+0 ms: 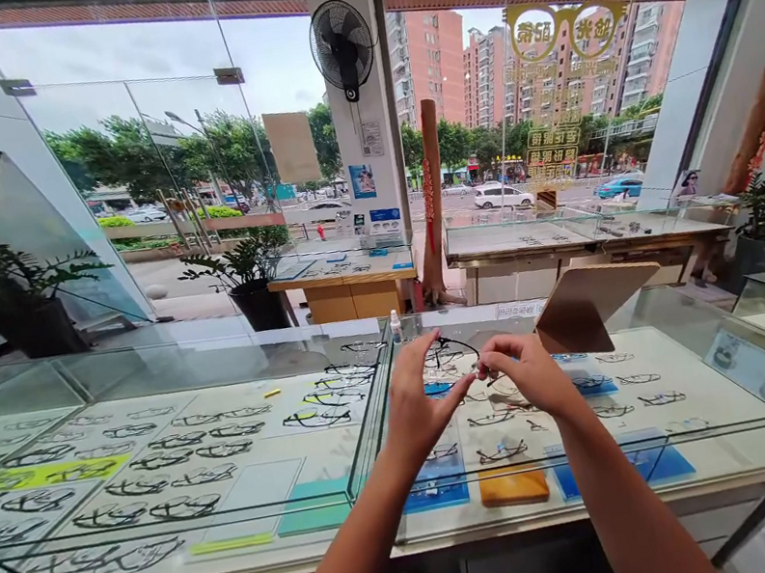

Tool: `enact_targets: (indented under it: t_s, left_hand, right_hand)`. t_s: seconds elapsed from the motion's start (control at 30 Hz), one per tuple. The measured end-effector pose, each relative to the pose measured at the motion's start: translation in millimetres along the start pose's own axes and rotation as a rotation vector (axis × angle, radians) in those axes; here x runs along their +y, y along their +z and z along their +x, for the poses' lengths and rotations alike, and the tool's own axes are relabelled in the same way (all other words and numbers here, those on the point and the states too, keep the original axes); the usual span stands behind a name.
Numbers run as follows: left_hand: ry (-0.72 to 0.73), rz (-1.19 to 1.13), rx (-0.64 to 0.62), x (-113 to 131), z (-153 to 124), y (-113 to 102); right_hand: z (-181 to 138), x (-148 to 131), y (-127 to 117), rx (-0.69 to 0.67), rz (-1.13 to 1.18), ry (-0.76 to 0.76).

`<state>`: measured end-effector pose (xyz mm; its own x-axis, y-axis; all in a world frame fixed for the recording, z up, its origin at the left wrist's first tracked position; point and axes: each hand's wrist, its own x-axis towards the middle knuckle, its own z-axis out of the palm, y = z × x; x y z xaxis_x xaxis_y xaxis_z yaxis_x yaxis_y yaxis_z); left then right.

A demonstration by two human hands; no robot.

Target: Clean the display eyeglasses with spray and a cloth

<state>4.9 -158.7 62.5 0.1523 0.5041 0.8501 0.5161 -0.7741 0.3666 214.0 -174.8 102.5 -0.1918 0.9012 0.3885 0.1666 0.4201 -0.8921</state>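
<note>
A pair of dark-framed eyeglasses (463,343) is held up above the glass display counter, between my two hands. My left hand (413,404) grips it from the left, index fingertip at its upper edge and thumb reaching across toward its lower right end. With fingers pinched together, my right hand (534,378) holds the right end of the eyeglasses. The fingers partly cover the frame, so its lenses are hard to make out. Beneath my hands, rows of spectacle frames (502,452) lie inside the glass case.
A small white spray bottle (396,327) stands on the counter's glass top, just behind my left hand. To the right, a tilted brown-backed mirror or panel (595,305) rises from the counter. Another case (159,441) of frames extends left. A wall fan (342,47) hangs ahead.
</note>
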Motion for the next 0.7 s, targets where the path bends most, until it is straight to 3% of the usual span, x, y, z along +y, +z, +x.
enact_targets:
  t_s: [0.2,0.43,0.7]
  left_hand:
    - [0.002,0.036,0.047,-5,13,-9]
    - [-0.076,0.115,0.213,-17,75,-31]
    - [-0.071,0.179,0.321,-18,126,-34]
  right_hand:
    - [15,-7,-3,-0.039,-0.068,0.000]
    - [44,-27,-13,0.280,-0.260,-0.170]
    - [81,-41,4,0.539,-0.450,-0.321]
